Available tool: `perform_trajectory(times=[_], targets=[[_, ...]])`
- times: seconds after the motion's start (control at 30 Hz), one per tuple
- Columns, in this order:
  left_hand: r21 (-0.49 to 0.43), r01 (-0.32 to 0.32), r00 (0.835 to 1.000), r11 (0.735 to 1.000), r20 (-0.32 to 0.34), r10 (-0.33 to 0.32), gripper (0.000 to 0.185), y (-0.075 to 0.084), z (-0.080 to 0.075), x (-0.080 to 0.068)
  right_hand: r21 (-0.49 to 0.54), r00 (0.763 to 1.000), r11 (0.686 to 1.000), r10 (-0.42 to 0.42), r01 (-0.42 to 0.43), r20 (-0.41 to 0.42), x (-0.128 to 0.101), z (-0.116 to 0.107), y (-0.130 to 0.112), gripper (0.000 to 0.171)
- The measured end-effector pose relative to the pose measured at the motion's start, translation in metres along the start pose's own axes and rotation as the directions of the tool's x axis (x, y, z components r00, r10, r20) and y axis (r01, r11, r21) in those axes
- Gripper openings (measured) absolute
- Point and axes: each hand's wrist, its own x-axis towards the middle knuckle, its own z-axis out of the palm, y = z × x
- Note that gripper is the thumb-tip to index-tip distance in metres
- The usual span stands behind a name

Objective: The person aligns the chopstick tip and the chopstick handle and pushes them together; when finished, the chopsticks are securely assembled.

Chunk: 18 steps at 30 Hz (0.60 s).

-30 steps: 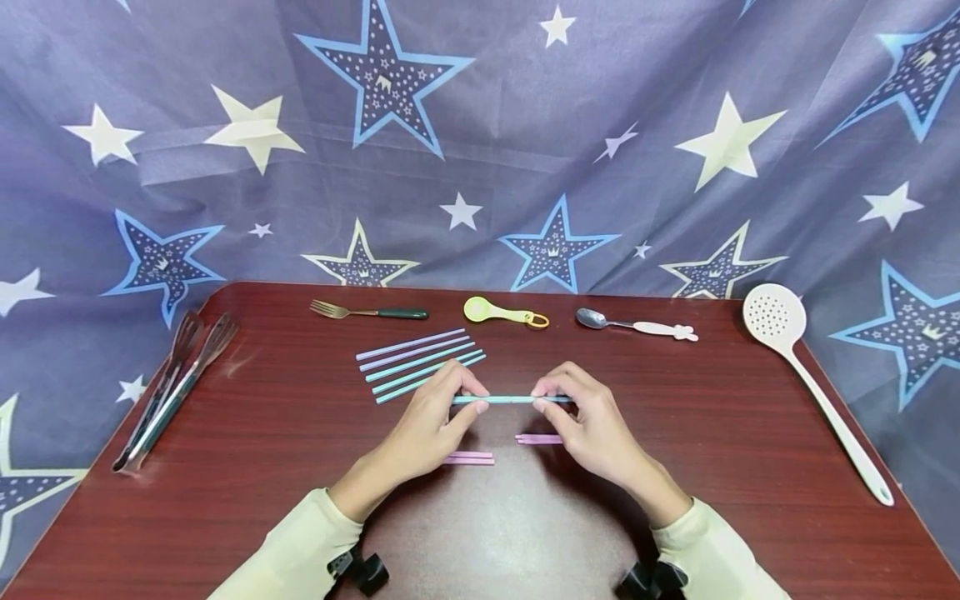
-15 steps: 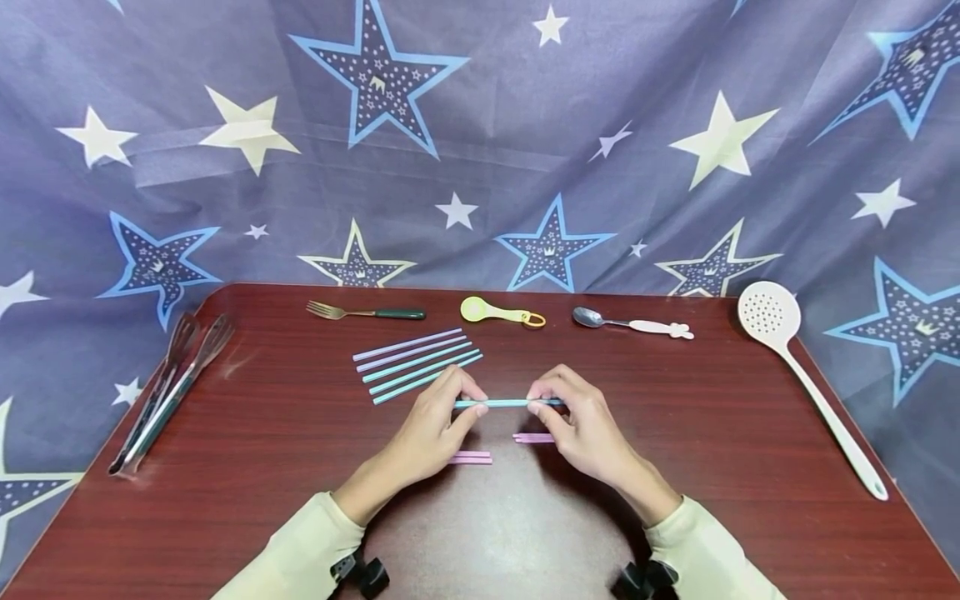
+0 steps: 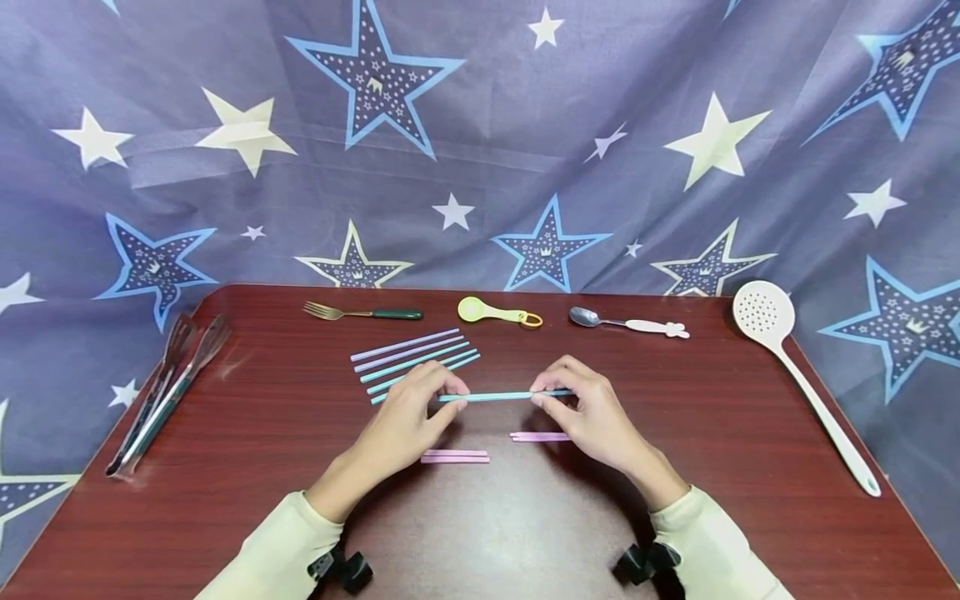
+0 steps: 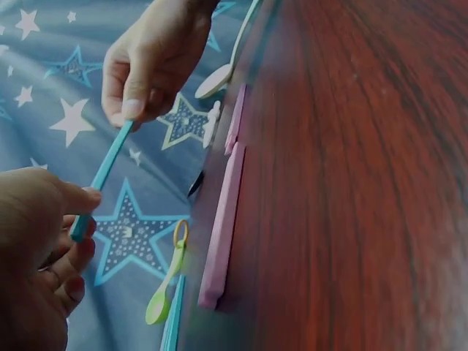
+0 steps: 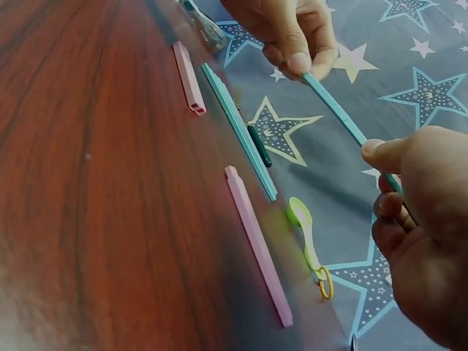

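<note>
From the head view, my left hand (image 3: 408, 417) pinches one end of a teal straw (image 3: 498, 396) and my right hand (image 3: 592, 412) pinches the other, so it spans level between them, just above the dark red table (image 3: 262, 467). Beneath it lie two short pink pieces (image 3: 455, 456) (image 3: 538, 436), one near each hand. Behind my left hand a row of long straws (image 3: 412, 365) lies on the table. Along the far edge are a fork (image 3: 362, 313), a yellow-green spoon (image 3: 497, 312) and a metal spoon (image 3: 626, 322); tongs (image 3: 167, 387) lie far left, a white skimmer (image 3: 802, 375) far right.

From the left wrist view, my left thumb and fingers (image 4: 69, 201) clamp the straw's near end (image 4: 99, 179), and my right hand (image 4: 150, 58) grips the far end. A pink piece (image 4: 223, 219) lies on the table.

From the right wrist view, my right hand (image 5: 420, 219) closes around the straw (image 5: 340, 117), and my left hand (image 5: 289, 33) pinches its other end.
</note>
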Motion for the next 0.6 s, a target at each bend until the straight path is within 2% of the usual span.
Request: perform_trajectory(times=[0.17,0.33,0.47,0.6], targets=[[0.041,-0.002,1.000,0.999,0.020,0.002,0.010,-0.005,-0.014,-0.006,0.019,0.999,1.000,0.023,-0.023,0.041,0.002,0.008,-0.001,0.009],[0.080,0.017,0.999,0.997,0.037,-0.020,0.011,-0.012,-0.024,-0.015,0.029,0.998,0.998,0.058,-0.059,0.028,-0.001,0.010,0.002,0.009],[0.101,0.049,0.998,0.994,0.026,-0.052,0.011,-0.024,-0.029,-0.023,0.022,0.994,0.994,0.110,-0.110,0.005,-0.008,0.004,0.007,0.011],[0.154,0.106,0.994,0.982,-0.007,-0.107,0.010,-0.035,-0.033,-0.031,-0.016,0.988,0.988,0.153,-0.152,0.025,-0.014,-0.001,0.012,0.013]])
